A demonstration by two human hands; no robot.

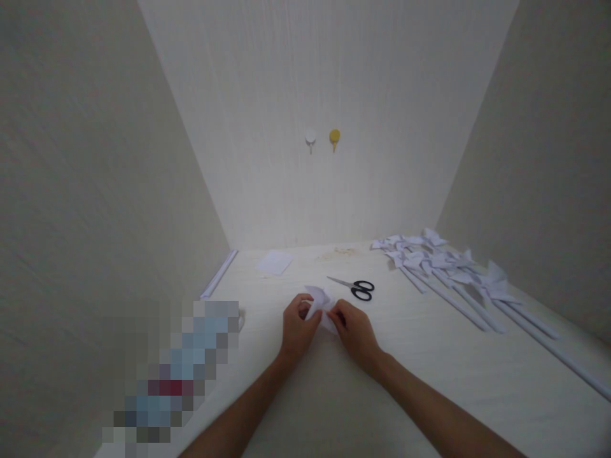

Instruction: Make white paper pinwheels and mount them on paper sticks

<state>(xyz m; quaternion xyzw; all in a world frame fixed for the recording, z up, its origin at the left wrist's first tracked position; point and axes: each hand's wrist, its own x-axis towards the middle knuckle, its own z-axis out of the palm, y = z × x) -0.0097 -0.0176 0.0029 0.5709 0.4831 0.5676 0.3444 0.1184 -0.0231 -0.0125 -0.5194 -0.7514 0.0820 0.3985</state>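
My left hand (298,327) and right hand (357,327) pinch a folded paper (317,294).
The fingertips (319,314) press it from both sides, over the middle of the table (420,381). Scissors (361,287) lie just beyond my right hand. Farther, on the left, are a square sheet (275,262) and, by the wall (157,191), a roll (219,274); on the right, paper pinwheels (432,261) lie crowded.

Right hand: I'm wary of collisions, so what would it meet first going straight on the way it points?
The right hand would first meet the folded white paper, which it pinches; past that, probably the left hand, though depth is unclear.
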